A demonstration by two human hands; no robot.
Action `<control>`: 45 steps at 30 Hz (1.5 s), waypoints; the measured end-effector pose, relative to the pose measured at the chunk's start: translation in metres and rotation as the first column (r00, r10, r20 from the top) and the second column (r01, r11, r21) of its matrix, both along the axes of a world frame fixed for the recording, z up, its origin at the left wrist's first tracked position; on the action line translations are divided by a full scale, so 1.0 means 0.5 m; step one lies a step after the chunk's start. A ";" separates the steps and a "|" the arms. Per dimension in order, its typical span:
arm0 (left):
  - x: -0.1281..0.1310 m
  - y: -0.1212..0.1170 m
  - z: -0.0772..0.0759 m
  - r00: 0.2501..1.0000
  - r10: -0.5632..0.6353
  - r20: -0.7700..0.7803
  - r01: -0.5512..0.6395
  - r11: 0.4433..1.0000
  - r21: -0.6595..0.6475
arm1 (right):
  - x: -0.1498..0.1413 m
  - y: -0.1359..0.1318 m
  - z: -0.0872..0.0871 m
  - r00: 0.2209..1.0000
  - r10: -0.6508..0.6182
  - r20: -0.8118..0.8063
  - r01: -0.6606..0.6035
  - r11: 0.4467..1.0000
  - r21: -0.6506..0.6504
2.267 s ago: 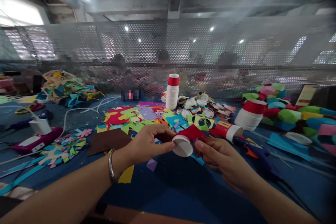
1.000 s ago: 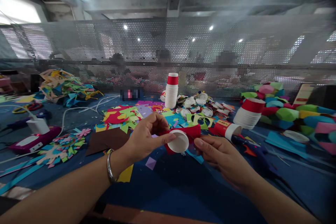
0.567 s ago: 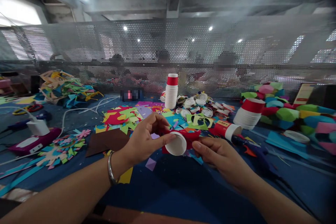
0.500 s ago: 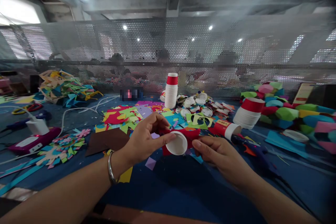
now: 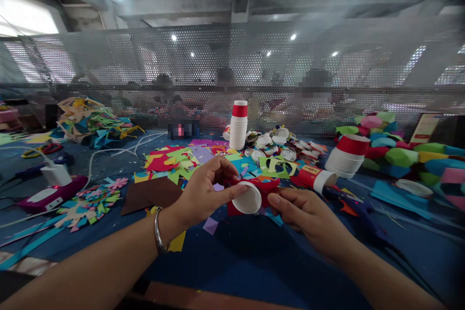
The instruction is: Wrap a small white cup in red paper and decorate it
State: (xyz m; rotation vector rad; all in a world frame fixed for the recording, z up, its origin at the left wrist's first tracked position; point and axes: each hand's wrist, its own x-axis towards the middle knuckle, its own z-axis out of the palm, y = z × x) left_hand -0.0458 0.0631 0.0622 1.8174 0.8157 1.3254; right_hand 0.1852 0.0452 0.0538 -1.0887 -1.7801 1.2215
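Observation:
My left hand point(image 5: 205, 186) pinches a small white paper cup point(image 5: 247, 199) between thumb and fingers, its open mouth tilted towards me. Red paper point(image 5: 269, 186) sticks out on both sides behind the cup's rim. At the cup's right, my right hand point(image 5: 305, 213) is closed, thumb against fingers, on the right end of this red paper. Its fingertips hide part of the paper. A cup wrapped in red point(image 5: 313, 179) lies on its side beyond my right hand, next to a dark blue glue gun point(image 5: 358, 215).
Stacked paper cups point(image 5: 238, 131) stand at the back, and another stack point(image 5: 348, 156) leans at the right. Paper scraps point(image 5: 167, 157), a brown sheet point(image 5: 150, 195) and a purple power strip point(image 5: 78, 188) with cables lie left. Coloured paper shapes point(image 5: 401, 156) pile up far right.
The whole view has shifted slightly, so everything sits a little further right. Both hands keep the same hold on the cup and the red paper.

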 end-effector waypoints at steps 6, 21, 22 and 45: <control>0.003 0.000 0.001 1.000 -0.022 0.021 0.023 0.999 -0.038 | 0.003 0.003 -0.005 1.000 0.003 0.008 -0.003 1.000 0.011; -0.022 0.011 -0.007 0.988 -0.139 -0.062 0.112 0.943 -0.314 | 0.003 0.003 0.000 0.999 -0.051 -0.005 0.052 0.999 0.015; -0.022 0.010 -0.005 0.989 -0.134 -0.064 0.109 0.947 -0.303 | 0.004 0.003 0.000 0.999 -0.051 -0.003 0.051 0.998 0.019; -0.030 0.014 -0.002 0.985 -0.167 -0.049 0.148 0.951 -0.272 | 0.008 0.005 -0.003 0.999 -0.014 0.035 0.013 0.999 0.030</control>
